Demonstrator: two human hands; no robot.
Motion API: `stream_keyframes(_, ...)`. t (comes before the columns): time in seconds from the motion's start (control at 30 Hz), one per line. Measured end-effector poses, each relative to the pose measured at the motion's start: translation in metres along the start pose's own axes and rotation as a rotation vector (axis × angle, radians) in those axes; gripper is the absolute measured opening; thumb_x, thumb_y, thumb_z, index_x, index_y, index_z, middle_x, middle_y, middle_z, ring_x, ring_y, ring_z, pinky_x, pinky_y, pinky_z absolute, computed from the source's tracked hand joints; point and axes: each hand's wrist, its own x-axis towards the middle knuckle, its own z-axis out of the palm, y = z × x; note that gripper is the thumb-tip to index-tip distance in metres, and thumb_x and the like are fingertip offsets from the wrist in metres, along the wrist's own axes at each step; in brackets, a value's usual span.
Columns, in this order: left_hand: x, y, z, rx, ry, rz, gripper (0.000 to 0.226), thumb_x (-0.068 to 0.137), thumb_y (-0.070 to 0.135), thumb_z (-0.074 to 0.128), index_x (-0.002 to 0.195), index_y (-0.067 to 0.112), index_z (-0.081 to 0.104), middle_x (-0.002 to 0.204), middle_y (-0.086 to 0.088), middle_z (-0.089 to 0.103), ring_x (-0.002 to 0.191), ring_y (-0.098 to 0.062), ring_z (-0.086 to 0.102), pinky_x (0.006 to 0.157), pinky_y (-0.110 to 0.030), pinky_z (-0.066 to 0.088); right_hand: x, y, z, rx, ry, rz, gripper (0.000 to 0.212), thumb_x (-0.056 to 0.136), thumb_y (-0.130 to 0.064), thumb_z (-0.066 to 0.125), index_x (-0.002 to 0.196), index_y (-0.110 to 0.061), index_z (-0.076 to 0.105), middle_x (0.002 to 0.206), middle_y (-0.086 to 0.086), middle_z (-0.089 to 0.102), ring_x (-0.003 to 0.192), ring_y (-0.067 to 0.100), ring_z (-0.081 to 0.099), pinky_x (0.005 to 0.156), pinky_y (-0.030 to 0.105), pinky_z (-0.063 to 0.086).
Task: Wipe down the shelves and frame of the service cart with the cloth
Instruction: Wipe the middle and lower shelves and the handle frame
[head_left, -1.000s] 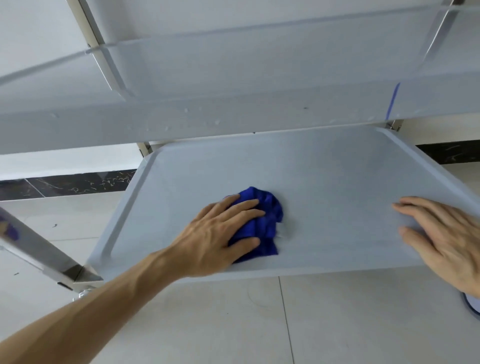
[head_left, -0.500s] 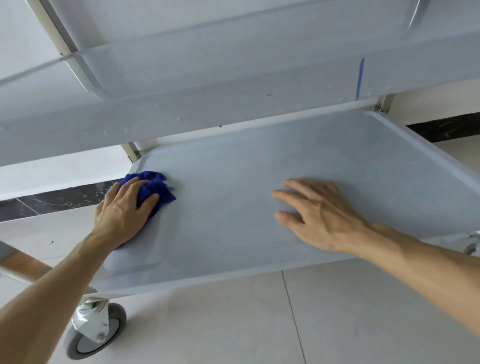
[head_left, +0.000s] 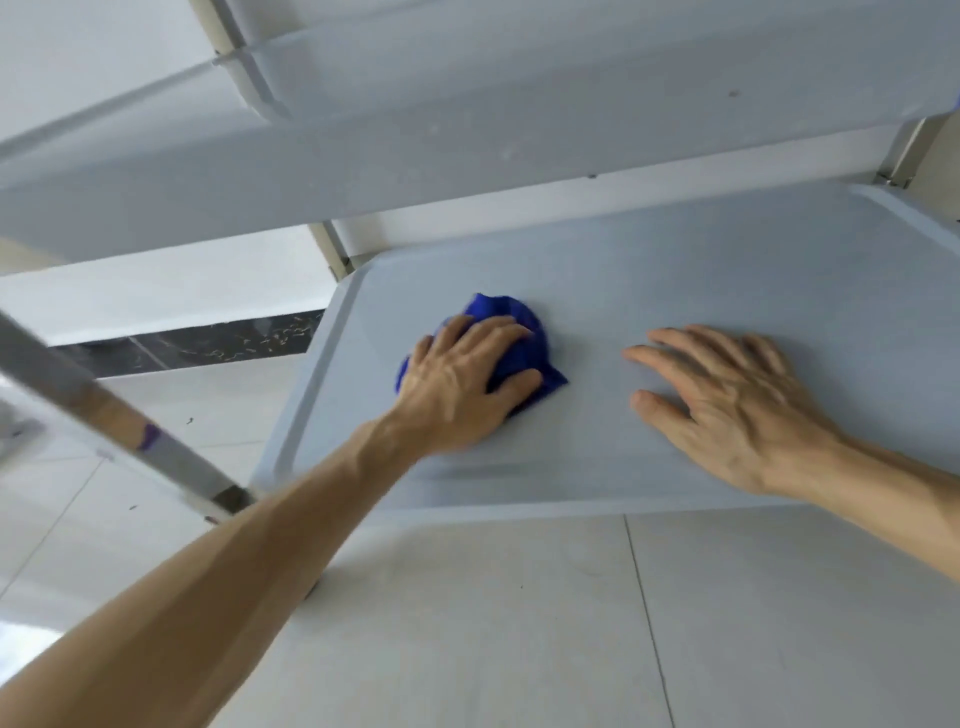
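A crumpled blue cloth lies on the grey lower shelf of the service cart, toward its left part. My left hand presses down on the cloth and covers most of it. My right hand rests flat on the bare shelf to the right of the cloth, fingers spread, holding nothing. The upper shelf hangs over the back of the lower one.
A metal frame post with a purple mark slants across the left. Another upright stands at the far right corner. Pale tiled floor lies below the shelf's front edge; a dark skirting strip runs along the wall.
My left hand has slid the cloth from the shelf's far left corner back toward the middle. My right hand stays flat on the shelf. The view has shifted left.
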Motion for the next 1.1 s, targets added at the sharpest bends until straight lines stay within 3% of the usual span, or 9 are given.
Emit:
stream_keyframes(0.13,-0.068,-0.015,-0.030,0.023,-0.077,0.204,0.052,0.096,0.062,0.035,0.137,0.032,0.045,0.145,0.018,0.045,0.140,-0.013,0.034,0.111,-0.037,0.031,-0.002,0.000,-0.003,0.020,0.013,-0.016,0.085,0.076,-0.070,0.007,0.147,-0.038,0.041,0.159,-0.007,0.036,0.147,0.019,0.030,0.117,0.047,0.022)
stream_keyframes(0.23,-0.109,-0.054,-0.062,-0.025,-0.197,0.154,0.058,0.092,0.060,0.046,0.134,0.021,0.053,0.146,0.011,0.046,0.142,-0.012,0.034,0.116,-0.036,0.031,-0.002,0.001,-0.002,0.040,0.001,-0.006,0.085,0.076,-0.072,0.007,0.147,-0.040,0.040,0.159,-0.008,0.036,0.148,0.017,0.028,0.117,0.046,0.021)
stream_keyframes(0.37,-0.141,-0.080,-0.077,0.146,-0.217,0.088,0.057,0.077,0.043,0.079,0.124,0.023,0.054,0.146,0.001,0.036,0.121,-0.021,0.045,0.100,-0.029,0.035,-0.001,0.003,-0.001,0.050,-0.007,-0.001,0.077,0.079,-0.071,0.011,0.148,-0.044,0.036,0.159,-0.010,0.032,0.148,0.016,0.025,0.117,0.045,0.018)
stream_keyframes(0.5,-0.143,-0.070,-0.068,0.305,-0.167,0.077,0.064,0.072,0.035,0.087,0.123,0.019,0.051,0.145,-0.010,0.035,0.121,-0.032,0.047,0.096,-0.050,0.046,0.002,0.002,0.001,0.055,0.003,-0.004,0.073,0.082,-0.069,0.016,0.147,-0.043,0.038,0.159,-0.009,0.034,0.147,0.018,0.026,0.116,0.047,0.020)
stream_keyframes(0.57,-0.147,-0.064,-0.060,0.312,-0.068,0.141,0.057,0.074,0.036,0.086,0.118,0.014,0.056,0.138,-0.012,0.047,0.121,-0.035,0.051,0.088,-0.055,0.048,0.003,0.004,0.006,0.053,0.034,0.001,0.072,0.083,-0.070,0.016,0.145,-0.043,0.040,0.157,-0.008,0.037,0.146,0.020,0.030,0.115,0.049,0.023)
stream_keyframes(0.7,-0.134,-0.010,-0.030,0.234,0.125,0.300,0.035,0.093,0.042,0.067,0.115,0.015,0.062,0.134,-0.009,0.057,0.122,-0.034,0.054,0.088,-0.049,0.045,0.013,0.014,0.021,0.037,0.104,0.005,0.064,0.086,-0.073,0.018,0.140,-0.046,0.040,0.151,-0.009,0.043,0.140,0.022,0.039,0.110,0.053,0.031)
stream_keyframes(0.87,-0.095,0.057,-0.008,0.183,0.093,0.373,0.034,0.095,0.037,0.062,0.125,0.020,0.061,0.137,-0.001,0.055,0.121,-0.029,0.050,0.089,-0.046,0.040,0.022,0.037,0.042,0.009,0.127,-0.020,0.064,0.088,-0.081,0.011,0.138,-0.049,0.034,0.147,-0.013,0.041,0.135,0.023,0.044,0.105,0.058,0.040)
stream_keyframes(1.03,-0.124,0.024,-0.029,0.233,0.053,0.403,0.041,0.088,0.004,0.062,0.126,0.020,0.059,0.147,0.000,0.046,0.133,-0.025,0.042,0.095,-0.043,0.039,0.026,0.043,0.051,0.056,0.116,-0.054,0.059,0.088,-0.080,0.017,0.137,-0.054,0.038,0.146,-0.010,0.043,0.134,0.027,0.046,0.106,0.061,0.038)
stream_keyframes(1.1,-0.142,0.007,-0.047,0.000,0.028,0.308,0.035,0.085,0.001,0.067,0.118,0.013,0.062,0.139,-0.002,0.054,0.127,-0.023,0.048,0.097,-0.042,0.041,0.025,0.039,0.050,0.102,0.147,-0.060,0.058,0.088,-0.078,0.019,0.136,-0.055,0.042,0.145,-0.006,0.047,0.133,0.031,0.047,0.107,0.061,0.037)
